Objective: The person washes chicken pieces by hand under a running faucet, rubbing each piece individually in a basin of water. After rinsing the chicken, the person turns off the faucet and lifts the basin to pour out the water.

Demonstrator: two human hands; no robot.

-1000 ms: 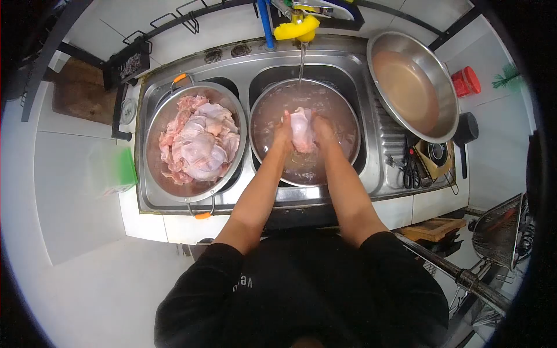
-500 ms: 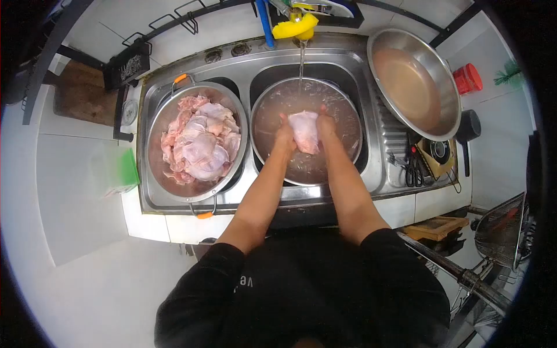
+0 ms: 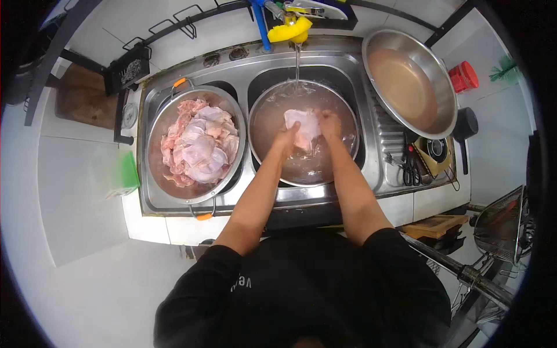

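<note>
One floppy, pale pink piece of raw chicken [image 3: 303, 126] is in the middle of the scene, at the top of the water in a round, silver metal bowl [image 3: 304, 184]; two bare hands are on it. The left hand [image 3: 285, 139] grips its left side, with the thumb on top; the other fingers of that hand are under the meat or the water and cannot be seen. The right hand [image 3: 329, 124] is at the right side of the piece with its fingers bent in; how hard they grip, one cannot tell.

One thin stream of clear water [image 3: 297, 65] falls from one yellow-and-metal tap [image 3: 290, 32] into the far side of this bowl; the water inside is cloudy and pinkish. The bowl sits in the right one of two basins in a shiny, silver metal sink [image 3: 372, 139].

To the left is one wide, silver metal pan with two orange handles [image 3: 155, 152]; it holds one big heap of raw, pink chicken [image 3: 200, 148], too mixed up to count. To the far right is one big, tilted, silver metal basin [image 3: 445, 87] with cloudy tan water; near it are one red plastic cup [image 3: 464, 76] and one pair of black-handled scissors [image 3: 412, 174].
</note>
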